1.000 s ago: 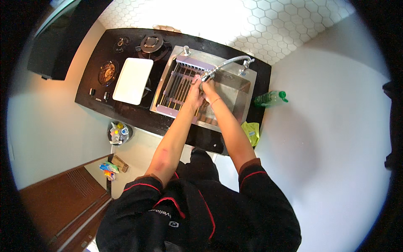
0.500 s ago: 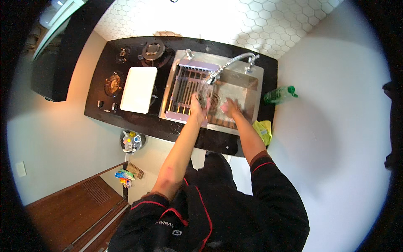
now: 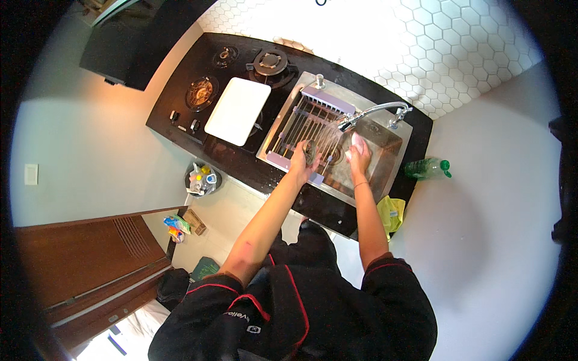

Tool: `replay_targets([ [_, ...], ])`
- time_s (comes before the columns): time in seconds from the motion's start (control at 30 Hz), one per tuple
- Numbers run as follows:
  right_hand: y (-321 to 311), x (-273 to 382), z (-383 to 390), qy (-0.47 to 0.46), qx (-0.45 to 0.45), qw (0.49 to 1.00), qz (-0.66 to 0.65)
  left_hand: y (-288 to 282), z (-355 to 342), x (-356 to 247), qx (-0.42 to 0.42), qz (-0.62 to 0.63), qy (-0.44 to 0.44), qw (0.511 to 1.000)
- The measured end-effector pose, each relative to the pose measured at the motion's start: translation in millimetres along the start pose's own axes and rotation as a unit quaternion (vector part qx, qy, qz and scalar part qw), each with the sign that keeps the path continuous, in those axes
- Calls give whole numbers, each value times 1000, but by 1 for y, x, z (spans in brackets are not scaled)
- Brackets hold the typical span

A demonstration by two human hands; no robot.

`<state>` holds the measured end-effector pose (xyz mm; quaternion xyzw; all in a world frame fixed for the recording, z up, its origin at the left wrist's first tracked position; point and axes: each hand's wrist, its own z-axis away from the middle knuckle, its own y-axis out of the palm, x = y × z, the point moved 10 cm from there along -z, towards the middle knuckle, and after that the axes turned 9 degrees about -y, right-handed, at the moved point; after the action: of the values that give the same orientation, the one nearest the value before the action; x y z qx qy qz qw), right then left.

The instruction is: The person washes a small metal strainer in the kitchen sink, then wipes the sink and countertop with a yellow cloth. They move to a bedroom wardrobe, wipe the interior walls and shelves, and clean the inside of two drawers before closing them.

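Observation:
Over the near part of the lilac-edged drying rack (image 3: 330, 101), my left hand (image 3: 299, 162) is closed round a small clear glass (image 3: 309, 153), its round mouth facing up. In the sink basin (image 3: 385, 143), my right hand (image 3: 360, 161) grips a pale pink sponge or cloth (image 3: 359, 143); its exact kind is hard to make out. The flexible chrome faucet (image 3: 378, 112) arches in from the right, its spout hanging between rack and basin, beyond both hands. Water seems to spray from it over the rack.
Left of the sink, a white tray (image 3: 238, 111) lies across the black gas stove (image 3: 201, 93). A green-capped bottle (image 3: 427, 168) stands at the counter's right edge, with a yellow cloth (image 3: 391, 213) at the near right corner. A filled bin (image 3: 203, 179) sits on the floor.
My left hand has drawn the glass nearer, away from the faucet's stream. My right hand has moved farther into the basin with the pink thing. The whole view has turned and shifted.

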<state>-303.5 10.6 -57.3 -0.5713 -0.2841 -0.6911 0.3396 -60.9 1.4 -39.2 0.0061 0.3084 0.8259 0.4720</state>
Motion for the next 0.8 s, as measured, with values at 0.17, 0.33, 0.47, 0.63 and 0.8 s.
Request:
replay_targets([
  [0.17, 105, 43, 24, 138, 150, 876, -437, 6, 2, -5, -33, 43, 11, 998],
  [0.33, 173, 18, 18, 287, 249, 743, -551, 11, 2, -9, -35, 80, 22, 996],
  [0.47, 169, 1, -7, 238, 191, 822, -481, 8, 2, -13, -41, 86, 33, 995],
  [0.63, 162, -14, -8, 292, 110, 866, -390, 12, 0, -9, -30, 79, 20, 996],
  [0.8, 155, -29, -14, 324, 61, 862, -385, 7, 0, -1, -57, 95, 10, 994],
])
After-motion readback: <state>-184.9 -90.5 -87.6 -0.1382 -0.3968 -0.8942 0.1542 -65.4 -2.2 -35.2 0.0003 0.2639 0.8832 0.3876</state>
